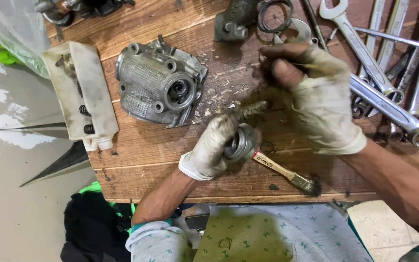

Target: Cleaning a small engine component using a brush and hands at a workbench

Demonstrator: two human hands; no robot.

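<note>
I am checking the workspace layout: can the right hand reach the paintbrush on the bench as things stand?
Probably yes. The paintbrush lies bare on the wooden bench, just below the right hand, with nothing over it; but that hand already pinches a thin tool.

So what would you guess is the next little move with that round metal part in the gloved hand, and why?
Probably bring the right hand down to the round metal part and work its thin tool into the bore. The left hand holds the part with its open side facing up, the right hand hovers just above it, and grime shows on both gloves. The paintbrush lies unused on the wooden bench.
</note>
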